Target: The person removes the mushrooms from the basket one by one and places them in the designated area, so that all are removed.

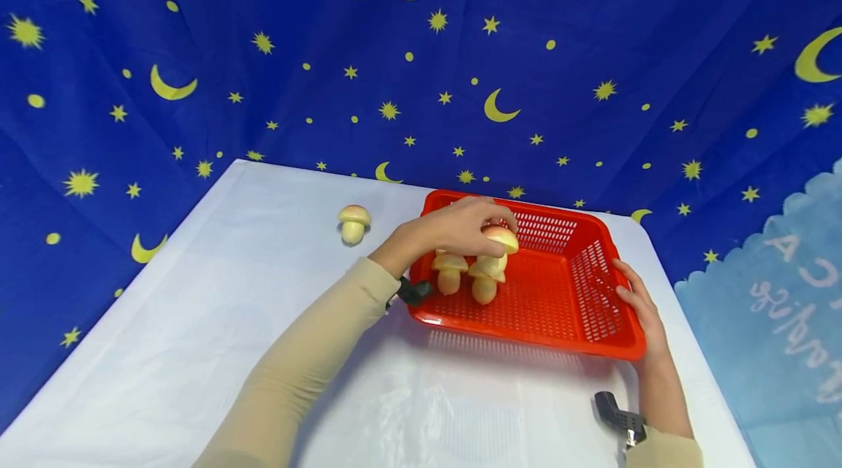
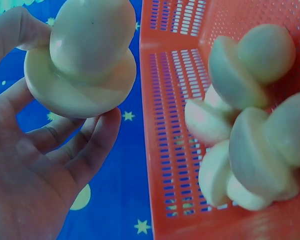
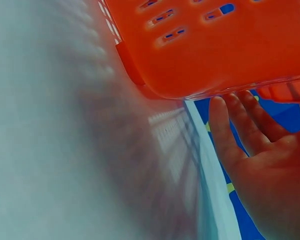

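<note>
My left hand (image 1: 460, 227) grips a toy mushroom (image 1: 503, 238) over the left part of a red plastic basket (image 1: 526, 340). In the left wrist view, thumb and fingertips hold this mushroom (image 2: 82, 95) by its cap, stem upward in that picture. More mushrooms (image 1: 449, 274) lie in the basket's left end, several showing in the left wrist view, partly overlapping. One mushroom (image 1: 354, 224) stands apart on the table, left of the basket. Against the basket's right side rests my right hand (image 1: 645, 314); its fingers (image 3: 252, 125) look fairly straight and touch the outer edge.
A white-covered table (image 1: 197, 322) carries the basket near its right and far edges. Behind hangs a blue cloth (image 1: 316, 29) with yellow moons and stars. A pale blue panel with lettering (image 1: 783, 307) is at the right. Dark devices (image 1: 618, 413) are strapped to the wrists.
</note>
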Demonstrator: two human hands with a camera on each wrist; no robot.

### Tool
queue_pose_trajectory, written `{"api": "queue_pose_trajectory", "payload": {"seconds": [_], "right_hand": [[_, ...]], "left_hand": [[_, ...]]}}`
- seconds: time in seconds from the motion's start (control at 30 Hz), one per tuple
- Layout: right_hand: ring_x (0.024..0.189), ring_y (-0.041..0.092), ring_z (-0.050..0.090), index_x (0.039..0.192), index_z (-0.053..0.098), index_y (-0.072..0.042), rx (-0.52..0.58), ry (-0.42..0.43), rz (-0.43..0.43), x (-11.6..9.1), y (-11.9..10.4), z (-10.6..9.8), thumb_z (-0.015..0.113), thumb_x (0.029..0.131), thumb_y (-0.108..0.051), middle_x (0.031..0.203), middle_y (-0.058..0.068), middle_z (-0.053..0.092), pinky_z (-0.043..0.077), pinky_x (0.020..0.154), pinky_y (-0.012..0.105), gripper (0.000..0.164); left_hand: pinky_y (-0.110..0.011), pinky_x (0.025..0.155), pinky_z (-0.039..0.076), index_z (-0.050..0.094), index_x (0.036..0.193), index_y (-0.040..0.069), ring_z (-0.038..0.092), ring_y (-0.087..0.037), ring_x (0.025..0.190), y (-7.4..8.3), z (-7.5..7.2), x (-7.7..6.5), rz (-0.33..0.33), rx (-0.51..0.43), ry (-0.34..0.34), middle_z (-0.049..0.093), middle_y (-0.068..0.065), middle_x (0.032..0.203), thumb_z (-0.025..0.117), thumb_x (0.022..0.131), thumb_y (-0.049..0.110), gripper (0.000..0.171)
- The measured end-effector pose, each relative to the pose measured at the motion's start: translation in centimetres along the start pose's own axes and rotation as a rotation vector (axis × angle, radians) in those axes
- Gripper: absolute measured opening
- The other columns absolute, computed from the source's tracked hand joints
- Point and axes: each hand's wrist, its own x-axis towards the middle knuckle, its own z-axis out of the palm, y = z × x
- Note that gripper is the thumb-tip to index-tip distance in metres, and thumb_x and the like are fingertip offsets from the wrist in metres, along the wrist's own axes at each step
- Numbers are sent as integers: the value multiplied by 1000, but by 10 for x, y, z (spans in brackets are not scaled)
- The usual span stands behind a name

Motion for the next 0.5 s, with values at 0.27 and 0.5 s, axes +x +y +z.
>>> {"api": "queue_pose_trajectory", "payload": {"seconds": [0.27, 0.5], "right_hand": [[112, 22, 42, 143, 16, -30, 17, 11, 11, -3, 2, -2, 32, 96, -17, 143, 6, 10, 41, 84, 38, 51], [113, 23, 41, 143, 16, -29, 20, 3, 0, -1, 2, 0, 31, 96, -17, 143, 7, 11, 41, 84, 39, 51]], "left_hand": [[-25, 63, 42, 56, 103, 38, 45, -8, 83, -11, -9, -13, -42, 51, 23, 48, 10, 96, 59, 72, 38, 31], [-26, 69, 41, 57, 106, 35, 43, -9, 87, -20, -22, -28, -78, 74, 54, 48, 10, 100, 58, 71, 36, 35]]}}
